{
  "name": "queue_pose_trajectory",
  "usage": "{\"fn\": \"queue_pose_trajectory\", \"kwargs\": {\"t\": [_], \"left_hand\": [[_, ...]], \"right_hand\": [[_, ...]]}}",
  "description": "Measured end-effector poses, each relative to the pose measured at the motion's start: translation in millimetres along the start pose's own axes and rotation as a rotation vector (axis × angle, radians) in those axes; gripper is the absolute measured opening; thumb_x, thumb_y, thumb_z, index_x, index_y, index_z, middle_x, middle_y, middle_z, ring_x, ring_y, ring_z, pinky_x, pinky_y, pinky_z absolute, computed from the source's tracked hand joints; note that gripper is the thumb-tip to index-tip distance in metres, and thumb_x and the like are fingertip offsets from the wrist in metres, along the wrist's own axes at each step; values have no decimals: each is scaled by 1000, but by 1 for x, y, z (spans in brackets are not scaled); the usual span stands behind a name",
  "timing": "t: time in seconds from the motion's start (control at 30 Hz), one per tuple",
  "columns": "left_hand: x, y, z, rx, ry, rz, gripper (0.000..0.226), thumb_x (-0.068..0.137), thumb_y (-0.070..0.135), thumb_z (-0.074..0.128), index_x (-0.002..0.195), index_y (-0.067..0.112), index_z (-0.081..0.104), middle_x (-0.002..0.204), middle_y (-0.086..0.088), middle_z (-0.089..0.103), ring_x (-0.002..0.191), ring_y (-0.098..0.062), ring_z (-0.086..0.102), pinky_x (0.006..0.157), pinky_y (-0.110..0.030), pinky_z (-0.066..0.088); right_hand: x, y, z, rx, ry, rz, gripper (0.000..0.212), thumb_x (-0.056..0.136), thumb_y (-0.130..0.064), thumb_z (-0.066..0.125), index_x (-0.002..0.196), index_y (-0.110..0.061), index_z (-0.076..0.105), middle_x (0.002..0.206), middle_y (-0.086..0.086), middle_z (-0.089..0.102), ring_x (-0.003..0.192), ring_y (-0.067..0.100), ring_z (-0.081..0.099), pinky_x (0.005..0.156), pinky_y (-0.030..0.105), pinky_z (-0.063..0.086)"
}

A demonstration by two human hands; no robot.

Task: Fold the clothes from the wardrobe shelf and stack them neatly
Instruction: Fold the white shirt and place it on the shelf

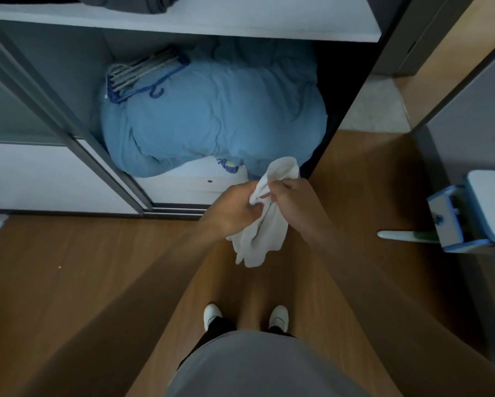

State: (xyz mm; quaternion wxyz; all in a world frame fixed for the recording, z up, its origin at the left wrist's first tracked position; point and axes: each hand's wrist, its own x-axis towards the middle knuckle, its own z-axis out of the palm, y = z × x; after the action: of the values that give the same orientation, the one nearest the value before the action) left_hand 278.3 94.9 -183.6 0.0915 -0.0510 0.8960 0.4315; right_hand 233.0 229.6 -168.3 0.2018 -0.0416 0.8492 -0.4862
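A small white crumpled cloth garment (pixel 265 233) hangs in the air in front of the open wardrobe, over the brown wooden floor (pixel 83 282), held by both hands. The left hand (pixel 235 210) has its grip clamped on a bunched fold near the middle, and the right hand (pixel 290 196) pinches the fabric just beside it. One end flops up on the far side of the fingers and the longer end droops on the near side. It looks light, limp and not slippery, so it should keep no shape of its own. Taking it by two corners or a hem, hands well apart, would probably let it fall flat for folding. Beyond the hands a big puffy light-blue quilt (pixel 212 116) fills the lower compartment, with blue and grey clothes hangers (pixel 143 75) on its far left. The white wardrobe shelf (pixel 183 24) above carries dark grey clothes (pixel 131 2). A grey sliding-door frame (pixel 68 121) stands to the left and a white-and-blue plastic stand (pixel 452 219) to the right. The floor between them gives open room.
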Motion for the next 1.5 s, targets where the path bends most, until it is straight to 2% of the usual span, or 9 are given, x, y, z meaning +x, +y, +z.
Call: {"fn": "queue_pose_trajectory", "kwargs": {"t": [0.2, 0.27, 0.37, 0.53, 0.73, 0.9, 1.13, 1.3, 1.5], "left_hand": [[0, -1, -6, -67, 16, 50, 23, 99, 7, 52, 86, 25, 60, 85, -1, 65, 81, -18, 62, 72, -31, 46], [-2, -1, -15, -122, -15, 73, 37, 97, 5, 52, 74, 34, 56, 73, 10, 60, 69, -8, 55, 66, -26, 40], [-2, 4, -27, -143, -49, 130, 41, 93, 2, 54, 68, 34, 57, 58, 18, 54, 54, 0, 49, 55, -15, 35], [-2, 1, -34, -193, 21, 119, 33, 89, 4, 59, 69, 30, 58, 53, 20, 51, 49, 2, 44, 52, -21, 33], [-15, -18, -32, -145, 100, 56, 27, 86, 9, 65, 93, 26, 45, 80, 0, 67, 67, -16, 58, 62, -32, 47], [-26, -29, -25, -2, 210, 52, 31, 87, -1, 59, 77, 25, 45, 85, -16, 63, 81, -37, 58, 74, -49, 52], [-27, -37, -11, -32, 228, 243, 24, 91, -7, 56, 105, 5, 72, 99, -5, 63, 93, -22, 60, 80, -22, 45], [-25, -38, -4, 25, 83, 237, 18, 89, 16, 68, 106, 9, 70, 104, -5, 66, 104, -22, 54, 93, -40, 41], [-13, -52, 8, 89, 21, -92, 30, 91, 19, 67, 118, 6, 67, 119, -13, 64, 108, -29, 60, 95, -42, 53]], "right_hand": [[-9, -1, -13, -100, -47, -183, 26, 96, -24, 59, 89, -2, 69, 88, 20, 65, 82, 31, 60, 69, 23, 41], [-11, 2, -24, -225, 30, -387, 19, 89, -18, 67, 100, -3, 64, 103, 14, 62, 96, 19, 56, 85, 18, 39], [-8, 3, -33, -295, -112, -455, 46, 87, -24, 71, 126, -20, 47, 132, -5, 49, 122, 5, 43, 101, 16, 32], [-5, 1, -21, -253, -50, -500, 37, 94, -25, 62, 128, -27, 47, 112, -12, 55, 99, -10, 53, 82, 3, 40], [-12, 6, -6, -337, -70, -577, 30, 97, -14, 54, 125, -21, 63, 114, -10, 67, 104, 8, 60, 91, 11, 42], [-9, 3, -6, -521, -94, -597, 18, 98, -20, 57, 107, -18, 73, 101, 1, 74, 94, 20, 66, 85, 42, 54], [-9, 0, -4, -536, -105, -553, 16, 98, -27, 59, 103, -18, 72, 96, -5, 71, 88, 11, 61, 80, 24, 49], [-9, -4, -7, -500, -45, -515, 11, 96, -23, 62, 98, -17, 71, 90, -12, 59, 89, 8, 57, 80, 19, 41], [-14, -18, -16, -373, 30, -519, 14, 88, -19, 74, 83, -8, 67, 79, -8, 61, 81, 11, 60, 74, 20, 48]]}}
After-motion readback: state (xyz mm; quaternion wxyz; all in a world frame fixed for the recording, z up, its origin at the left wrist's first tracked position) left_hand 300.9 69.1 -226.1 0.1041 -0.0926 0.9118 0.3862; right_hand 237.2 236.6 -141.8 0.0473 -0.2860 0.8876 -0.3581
